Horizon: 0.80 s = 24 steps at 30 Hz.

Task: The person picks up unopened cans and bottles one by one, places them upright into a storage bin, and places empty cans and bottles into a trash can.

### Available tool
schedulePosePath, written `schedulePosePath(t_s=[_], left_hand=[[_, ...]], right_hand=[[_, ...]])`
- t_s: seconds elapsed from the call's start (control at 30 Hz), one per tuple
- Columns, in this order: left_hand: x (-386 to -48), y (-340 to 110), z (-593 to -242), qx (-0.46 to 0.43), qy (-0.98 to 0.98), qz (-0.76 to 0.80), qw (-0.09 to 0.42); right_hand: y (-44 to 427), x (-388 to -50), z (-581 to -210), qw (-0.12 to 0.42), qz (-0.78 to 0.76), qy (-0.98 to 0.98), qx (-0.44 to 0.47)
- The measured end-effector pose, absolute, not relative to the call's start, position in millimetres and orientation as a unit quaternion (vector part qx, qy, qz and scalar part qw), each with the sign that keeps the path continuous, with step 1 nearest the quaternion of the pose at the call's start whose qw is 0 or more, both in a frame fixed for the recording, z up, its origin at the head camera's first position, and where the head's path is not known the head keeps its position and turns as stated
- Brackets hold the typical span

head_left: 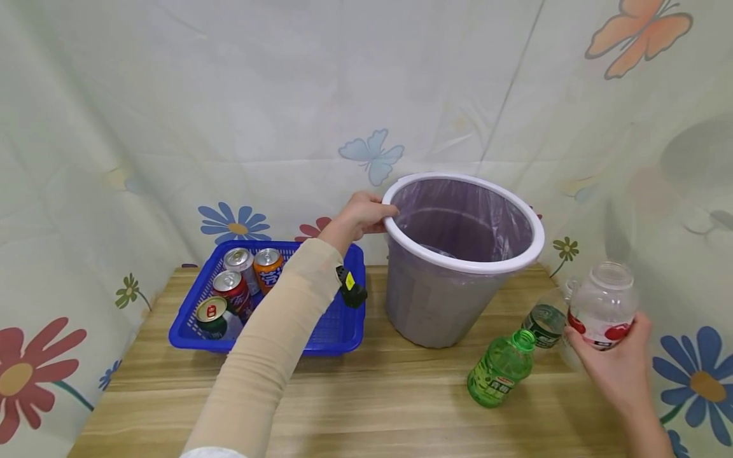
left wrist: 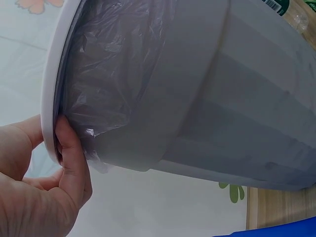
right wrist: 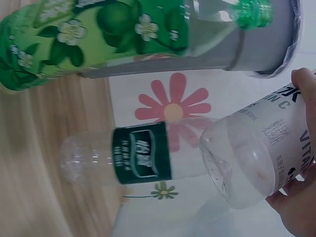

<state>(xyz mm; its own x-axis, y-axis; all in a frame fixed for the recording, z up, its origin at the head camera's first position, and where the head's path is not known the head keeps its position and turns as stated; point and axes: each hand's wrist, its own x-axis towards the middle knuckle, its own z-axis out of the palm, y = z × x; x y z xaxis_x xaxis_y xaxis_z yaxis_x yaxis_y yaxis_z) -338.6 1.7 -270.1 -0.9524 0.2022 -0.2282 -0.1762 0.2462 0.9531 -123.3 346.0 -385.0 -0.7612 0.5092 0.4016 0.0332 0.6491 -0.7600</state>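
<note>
Left hand (head_left: pixel 366 213): fingers curling over the near-left edge of a grey bin (head_left: pixel 435 302), pinching its white rim, thumb lying on the top side and the other fingers tucking beneath the lip on the outside. Bin standing on the wood-patterned table (head_left: pixel 366 413), just right of those fingers; a thin translucent liner (left wrist: pixel 113 64) hanging inside and folding over the wall close to the fingertips. Right hand (head_left: pixel 621 362): thumb and fingers wrapping opposite sides of a clear bottle with a white label (head_left: pixel 607 296), red pictures showing on it, neck pointing up, base hanging clear of the table. Just left of the right thumb, a clear bottle with a dark green label (head_left: pixel 546 324) is standing on the table, overlapping the held one in the right wrist view; cannot tell whether they are touching. Farther left of that thumb and closer to the wearer, a green bottle (head_left: pixel 501 369) is standing with its mouth uncapped. Left of the left fingers and nearer the wearer, a blue basket (head_left: pixel 338 348) is sitting partly behind the sleeve (head_left: pixel 275 337), holding cans: silver (head_left: pixel 239 262), orange (head_left: pixel 268 268), red (head_left: pixel 233 291), dark green (head_left: pixel 214 321).
</note>
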Motion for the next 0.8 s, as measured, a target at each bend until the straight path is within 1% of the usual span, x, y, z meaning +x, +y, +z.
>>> schedulePosePath(t_s=[0.1, 0.27, 0.4, 0.6, 0.73, 0.8], left_hand=[[-338, 2, -270, 0.007, 0.775, 0.613, 0.153], [-338, 2, -269, 0.004, 0.775, 0.613, 0.154], [-338, 2, -269, 0.003, 0.773, 0.615, 0.156], [-338, 2, -270, 0.004, 0.776, 0.611, 0.155], [-338, 2, -270, 0.004, 0.773, 0.615, 0.156], [-338, 2, -270, 0.003, 0.772, 0.617, 0.155]], right_hand=[[348, -126, -375, 0.296, 0.374, -0.864, -0.16], [352, -133, -363, 0.326, 0.364, -0.866, -0.105], [353, -136, -356, 0.33, 0.35, -0.872, -0.085], [353, -139, -351, 0.328, 0.33, -0.881, -0.077], [352, -142, -347, 0.313, 0.312, -0.893, -0.089], [352, -144, -345, 0.309, 0.304, -0.897, -0.081]])
